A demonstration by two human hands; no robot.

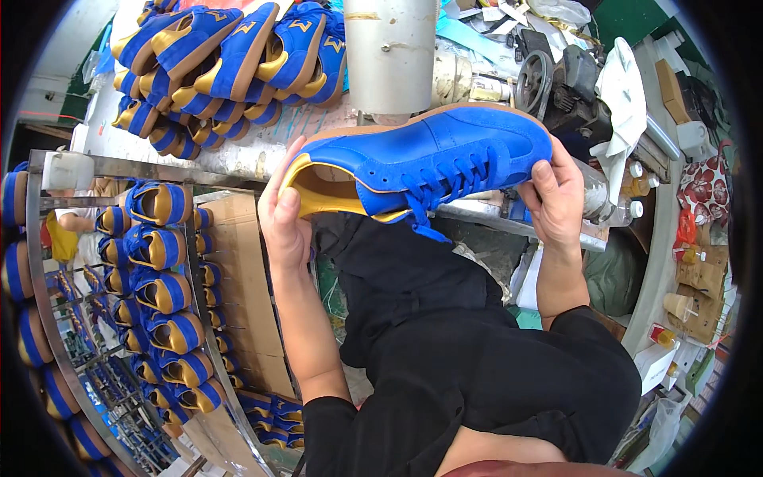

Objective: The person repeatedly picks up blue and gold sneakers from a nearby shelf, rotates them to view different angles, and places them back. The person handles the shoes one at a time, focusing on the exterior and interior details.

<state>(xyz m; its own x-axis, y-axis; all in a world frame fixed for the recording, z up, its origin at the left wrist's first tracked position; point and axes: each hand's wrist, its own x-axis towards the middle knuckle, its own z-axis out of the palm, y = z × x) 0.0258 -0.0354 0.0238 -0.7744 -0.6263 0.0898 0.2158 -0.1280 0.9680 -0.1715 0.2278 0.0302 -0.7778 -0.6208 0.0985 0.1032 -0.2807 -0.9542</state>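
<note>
Both hands clamp one blue shoe (425, 163) sideways, left hand (284, 215) at its heel, right hand (556, 195) at its toe, seemingly for inspection, so turning it over looks next.

Blue shoe (433, 159), yellow lining, tan sole; black trousers (445, 350).

Brown cardboard cartons (242, 270) stand stacked just right of my shoe rack; a small white box (656, 362) sits at my far right.
</note>
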